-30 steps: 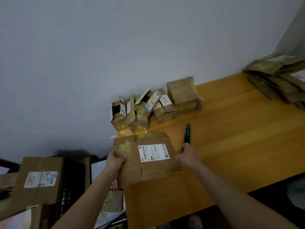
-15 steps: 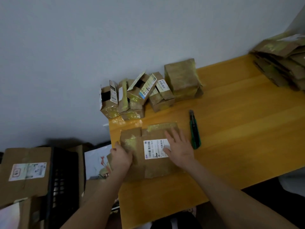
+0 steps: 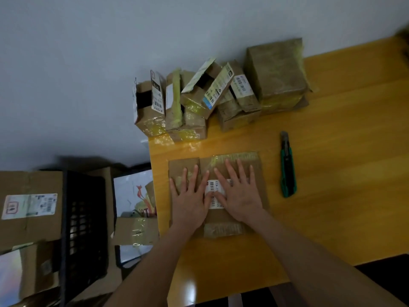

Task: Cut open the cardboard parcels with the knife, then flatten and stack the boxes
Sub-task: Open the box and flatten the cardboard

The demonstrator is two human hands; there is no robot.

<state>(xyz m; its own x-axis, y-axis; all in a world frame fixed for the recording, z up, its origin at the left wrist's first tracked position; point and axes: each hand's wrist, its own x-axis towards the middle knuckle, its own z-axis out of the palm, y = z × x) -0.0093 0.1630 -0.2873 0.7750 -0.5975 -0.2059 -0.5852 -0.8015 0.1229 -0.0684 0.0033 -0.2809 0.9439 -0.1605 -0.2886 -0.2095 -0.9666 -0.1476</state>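
A flattened brown cardboard box (image 3: 254, 171) with a white barcode label lies on the wooden table (image 3: 332, 196) near its left edge. My left hand (image 3: 190, 196) and my right hand (image 3: 239, 193) press flat on it side by side, fingers spread and straight. A green utility knife (image 3: 287, 169) lies on the table just right of the box, apart from both hands. Several small opened parcels (image 3: 188, 103) and a taped closed parcel (image 3: 276, 72) stand against the wall at the back.
Left of the table, lower down, stand a large cardboard box (image 3: 28, 207) with a label, a black plastic crate (image 3: 84, 218) and other cartons. The table's front edge runs close to my arms. At the far right edge a dark blurred shape shows.
The box went from held tilted in both hands to lying flat. My left hand moved from its left edge onto its top, and both hands now press it down. The view shifted closer.
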